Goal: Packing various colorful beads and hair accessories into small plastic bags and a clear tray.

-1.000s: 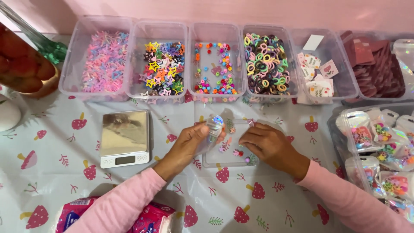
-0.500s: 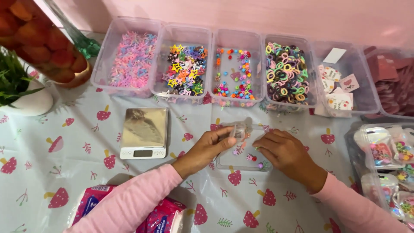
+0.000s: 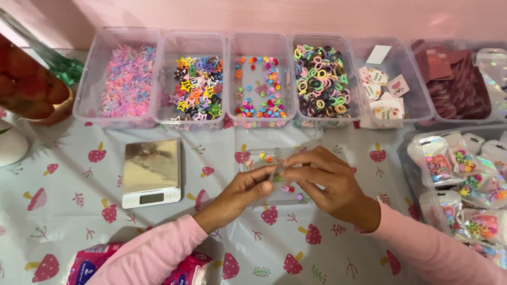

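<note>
My left hand [image 3: 238,193] and my right hand [image 3: 331,180] meet over a clear plastic pouch [image 3: 266,158] that lies flat on the tablecloth. Both pinch its near edge at the middle, fingertips touching. A few small coloured clips and beads show through the pouch. A small silver kitchen scale [image 3: 151,171] sits just left of my left hand. Both arms wear pink sleeves.
Clear bins line the back: pink clips [image 3: 125,79], star clips [image 3: 196,84], beads [image 3: 260,87], hair ties [image 3: 321,79], cards [image 3: 384,87], dark red pouches [image 3: 454,84]. A bin of filled packets [image 3: 465,179] stands right. A pink packet [image 3: 90,264] lies near front left; fruit-like ornament [image 3: 31,87] far left.
The pouch, held up in my left hand a second ago, now lies flat. Both hands have come together at its near edge. The view shifted slightly.
</note>
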